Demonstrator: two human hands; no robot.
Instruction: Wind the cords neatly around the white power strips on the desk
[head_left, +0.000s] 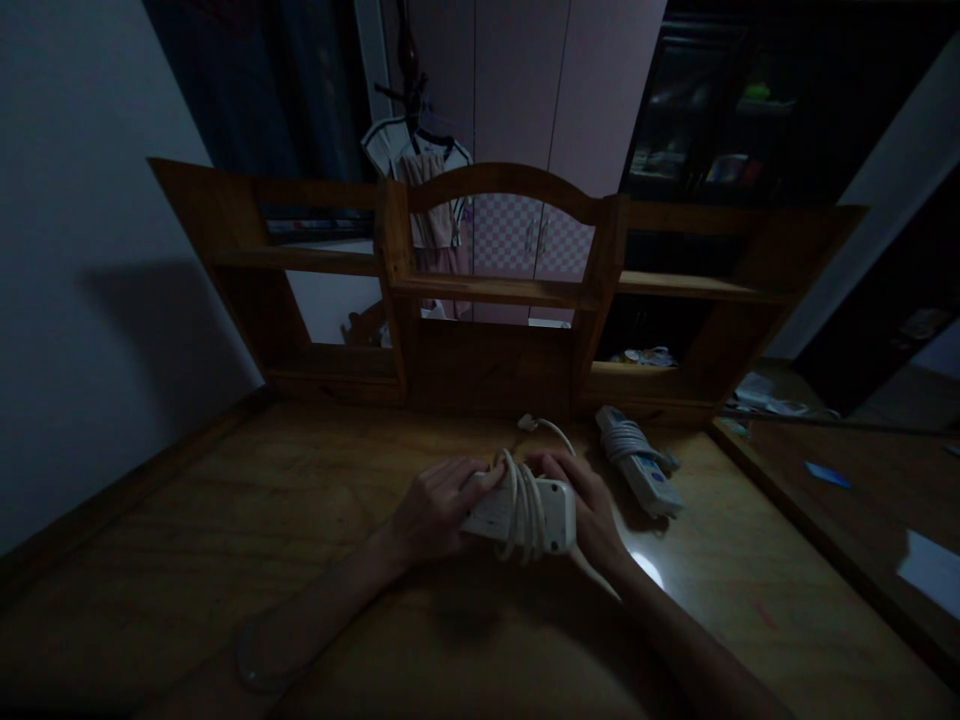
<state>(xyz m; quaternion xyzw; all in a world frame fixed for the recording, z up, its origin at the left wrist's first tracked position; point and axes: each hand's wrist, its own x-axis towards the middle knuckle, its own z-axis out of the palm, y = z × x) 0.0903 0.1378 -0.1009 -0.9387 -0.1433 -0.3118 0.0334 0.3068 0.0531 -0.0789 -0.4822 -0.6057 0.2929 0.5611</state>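
Above the desk I hold a white power strip with its cord wound several times round its middle. My left hand grips the strip's left end, its thumb lying by the coils. Behind the right end is my right hand, closed, its fingertips partly hidden by the strip and coils. A loose length of cord runs past the right hand, and the plug lies on the desk beyond the hands. To the right rests a second power strip, with a grey cord wrapped round it.
A wooden shelf unit stands along the desk's far edge. A white wall rises at left. On a lower wooden surface at right lie a blue card and a white paper. Clothes hang behind the shelf.
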